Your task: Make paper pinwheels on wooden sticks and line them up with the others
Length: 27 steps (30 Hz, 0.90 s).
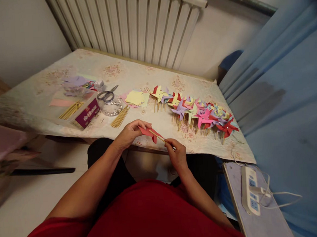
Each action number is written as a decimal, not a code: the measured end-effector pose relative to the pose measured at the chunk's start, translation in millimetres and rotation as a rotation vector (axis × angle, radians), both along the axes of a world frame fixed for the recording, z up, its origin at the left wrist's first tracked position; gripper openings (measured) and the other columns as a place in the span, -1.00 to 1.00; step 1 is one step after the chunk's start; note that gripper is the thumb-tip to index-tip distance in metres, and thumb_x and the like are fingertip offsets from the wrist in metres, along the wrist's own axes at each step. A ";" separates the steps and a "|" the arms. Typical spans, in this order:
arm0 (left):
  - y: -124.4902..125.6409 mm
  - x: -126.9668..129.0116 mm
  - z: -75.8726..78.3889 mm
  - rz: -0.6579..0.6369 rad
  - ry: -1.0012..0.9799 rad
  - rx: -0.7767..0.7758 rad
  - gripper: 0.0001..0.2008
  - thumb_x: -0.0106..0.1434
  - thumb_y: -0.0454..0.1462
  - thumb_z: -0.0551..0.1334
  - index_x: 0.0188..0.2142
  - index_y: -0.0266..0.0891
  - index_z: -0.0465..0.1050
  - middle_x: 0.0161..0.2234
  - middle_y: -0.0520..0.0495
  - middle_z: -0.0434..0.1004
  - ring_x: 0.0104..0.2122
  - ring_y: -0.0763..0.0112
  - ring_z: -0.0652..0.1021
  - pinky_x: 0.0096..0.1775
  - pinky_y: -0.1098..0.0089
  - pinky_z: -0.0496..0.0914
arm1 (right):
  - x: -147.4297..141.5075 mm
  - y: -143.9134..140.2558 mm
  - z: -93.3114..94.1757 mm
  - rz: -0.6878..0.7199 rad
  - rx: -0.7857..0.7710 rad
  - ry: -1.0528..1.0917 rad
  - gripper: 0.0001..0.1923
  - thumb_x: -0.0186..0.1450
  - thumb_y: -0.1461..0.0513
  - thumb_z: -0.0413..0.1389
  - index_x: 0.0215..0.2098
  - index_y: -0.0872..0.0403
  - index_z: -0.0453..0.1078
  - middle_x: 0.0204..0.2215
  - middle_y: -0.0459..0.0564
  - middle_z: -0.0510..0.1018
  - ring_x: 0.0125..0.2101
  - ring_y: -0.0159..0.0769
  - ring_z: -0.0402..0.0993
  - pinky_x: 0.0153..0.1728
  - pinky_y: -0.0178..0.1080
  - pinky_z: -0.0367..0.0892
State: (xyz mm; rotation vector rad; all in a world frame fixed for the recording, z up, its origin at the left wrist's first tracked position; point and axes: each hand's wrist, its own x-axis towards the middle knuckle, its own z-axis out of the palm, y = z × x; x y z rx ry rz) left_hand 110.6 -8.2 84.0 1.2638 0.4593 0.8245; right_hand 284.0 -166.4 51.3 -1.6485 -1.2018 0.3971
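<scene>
The left hand (129, 134) has its grip closed on one red paper pinwheel (148, 132), fingers pinching its folded blades. The right hand (176, 153) pinches the near end of one thin wooden stick (157, 136), which slants up to meet the pinwheel. Both are held just above the near edge of the surface (123, 76).

Farther right lies a long row of finished pinwheels (198, 112), too many and too overlapped to count. Left of them sits one stack of yellow paper squares (135, 97), one pair of scissors (107, 94), one bundle of loose sticks (120, 117) and one open box (83, 110) holding more sticks.
</scene>
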 end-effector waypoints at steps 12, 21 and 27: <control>1.3 -5.0 -3.2 -0.014 -0.022 0.022 -0.77 0.05 -0.20 0.46 -0.44 -0.23 0.45 -0.20 -0.12 0.61 0.01 0.18 0.53 0.15 0.14 0.26 | -2.3 -0.9 4.6 0.032 0.033 -0.078 -0.79 0.33 0.19 0.07 -0.21 -0.01 0.56 -0.28 0.01 0.62 -0.22 -0.19 0.53 -0.13 -0.16 0.39; 0.2 -7.8 2.2 -0.036 -0.010 -0.047 -0.75 0.00 -0.17 0.50 -0.40 -0.21 0.52 -0.20 -0.16 0.61 0.06 0.09 0.50 0.14 0.12 0.26 | -3.1 0.5 4.1 0.033 -0.009 0.017 -0.80 0.30 0.18 0.08 -0.25 0.00 0.55 -0.32 -0.02 0.62 -0.28 -0.21 0.52 -0.17 -0.19 0.39; 2.5 -9.1 1.5 -0.115 0.005 -0.088 -0.64 -0.01 -0.18 0.49 -0.21 -0.24 0.56 -0.12 -0.20 0.61 -0.03 0.13 0.54 0.10 0.16 0.28 | -2.6 1.3 6.1 0.028 -0.087 0.176 -0.80 0.26 0.16 0.09 -0.25 0.01 0.54 -0.45 -0.08 0.57 -0.44 -0.29 0.47 -0.34 -0.26 0.35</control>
